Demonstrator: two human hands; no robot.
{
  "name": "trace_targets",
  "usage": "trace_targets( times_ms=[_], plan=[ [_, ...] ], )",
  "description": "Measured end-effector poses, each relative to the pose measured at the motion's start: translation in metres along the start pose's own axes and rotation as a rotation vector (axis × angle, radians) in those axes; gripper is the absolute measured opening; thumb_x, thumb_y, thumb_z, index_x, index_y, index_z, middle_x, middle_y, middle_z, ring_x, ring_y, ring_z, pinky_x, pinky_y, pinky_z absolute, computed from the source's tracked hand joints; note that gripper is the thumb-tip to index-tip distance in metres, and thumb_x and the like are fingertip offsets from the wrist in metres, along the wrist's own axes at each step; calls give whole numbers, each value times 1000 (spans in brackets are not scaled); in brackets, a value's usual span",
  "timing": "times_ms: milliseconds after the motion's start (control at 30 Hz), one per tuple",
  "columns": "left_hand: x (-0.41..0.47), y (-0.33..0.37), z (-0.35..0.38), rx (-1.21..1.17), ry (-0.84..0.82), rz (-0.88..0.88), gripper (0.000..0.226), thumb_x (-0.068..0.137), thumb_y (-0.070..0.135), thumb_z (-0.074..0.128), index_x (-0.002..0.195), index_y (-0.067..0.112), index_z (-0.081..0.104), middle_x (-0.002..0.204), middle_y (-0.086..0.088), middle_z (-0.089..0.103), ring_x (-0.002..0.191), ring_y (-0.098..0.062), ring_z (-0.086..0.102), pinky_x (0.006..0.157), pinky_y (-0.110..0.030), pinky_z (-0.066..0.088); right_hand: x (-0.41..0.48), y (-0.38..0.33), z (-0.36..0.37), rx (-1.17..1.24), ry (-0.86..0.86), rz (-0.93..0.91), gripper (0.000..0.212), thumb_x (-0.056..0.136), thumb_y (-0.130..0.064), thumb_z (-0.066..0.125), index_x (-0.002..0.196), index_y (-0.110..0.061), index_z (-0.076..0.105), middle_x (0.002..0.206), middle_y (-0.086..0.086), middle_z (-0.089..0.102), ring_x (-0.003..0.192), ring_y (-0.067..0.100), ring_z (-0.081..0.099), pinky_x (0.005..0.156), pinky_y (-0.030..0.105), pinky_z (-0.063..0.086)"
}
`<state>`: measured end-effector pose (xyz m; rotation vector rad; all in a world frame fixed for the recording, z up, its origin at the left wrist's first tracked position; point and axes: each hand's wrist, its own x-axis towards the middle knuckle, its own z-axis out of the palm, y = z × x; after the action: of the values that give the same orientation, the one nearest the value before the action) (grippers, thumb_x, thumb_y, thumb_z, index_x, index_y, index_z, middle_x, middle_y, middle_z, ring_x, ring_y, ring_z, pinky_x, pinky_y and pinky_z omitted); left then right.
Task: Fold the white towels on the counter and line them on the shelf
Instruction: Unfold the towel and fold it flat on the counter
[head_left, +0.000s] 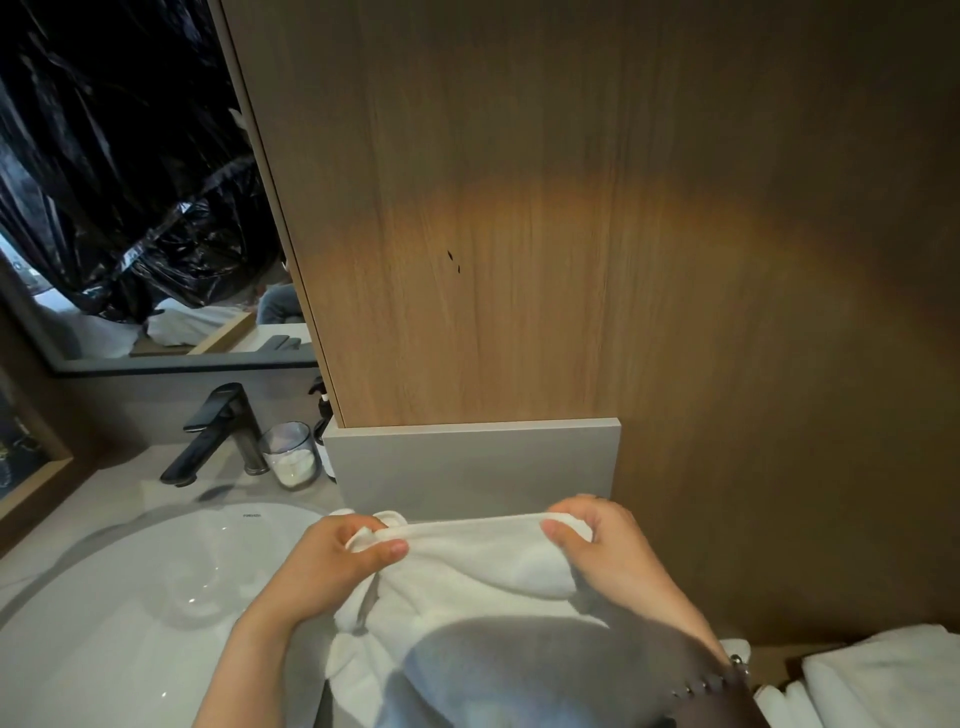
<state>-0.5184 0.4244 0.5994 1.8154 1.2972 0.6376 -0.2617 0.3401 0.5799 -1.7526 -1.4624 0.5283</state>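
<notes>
towel (467, 561) long edge left-right | left hand (332, 561), right hand (602, 545) pinch corners

The single camera is riding on the person's head, looking forward and down. It is facing the wooden panel (519, 234) at close range, catching the sink (104, 623) at lower left, with the left hand (337, 561), right hand (608, 545) and white towel (467, 556) sitting just beneath it.

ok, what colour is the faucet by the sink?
Black faucet, dark all over; shows best in the head view.
</notes>
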Motion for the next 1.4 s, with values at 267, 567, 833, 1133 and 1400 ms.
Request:
trace_targets(
  times_ms=[267,567,833,1133,1400],
  plan=[
    [4,13,3,-107,413,-138,15,87,34,62,81,20,62,86,0,64,89,-24,58,73,-32,42,-3,-12,1,560,194,255,28,78,-11,75,55,-13,58,42,-12,49,41,0,43,44,13,35],
    [2,53,38,-181,340,-51,18,97,29,46,94,11,45,82,3,51,87,-23,50,73,-30,34,-11,-46,19,828,-33,364,18,89,0,58,104,7,65,36,-12,49,33,-3,47,40,7,34],
    [-1,59,75,-286,261,-74,13,97,26,47,87,18,43,84,2,55,80,-12,52,66,-26,38,-7,-46,39,875,-168,392,29,92,6,45,114,4,64,46,-11,57,40,-1,49,47,11,39],
    [-17,54,76,-486,62,40,18,89,6,59,104,12,51,97,-3,64,78,1,64,70,-11,49,-2,-40,41,1057,-49,476,17,91,1,55,104,-6,64,91,7,71,83,13,67,68,14,53],
    [-17,39,92,-520,166,135,30,89,0,56,102,26,61,108,3,68,104,-6,63,95,-18,47,-2,-41,43,1052,38,478,20,87,-3,63,106,-2,67,90,9,72,75,10,67,64,13,50]
  ],
)
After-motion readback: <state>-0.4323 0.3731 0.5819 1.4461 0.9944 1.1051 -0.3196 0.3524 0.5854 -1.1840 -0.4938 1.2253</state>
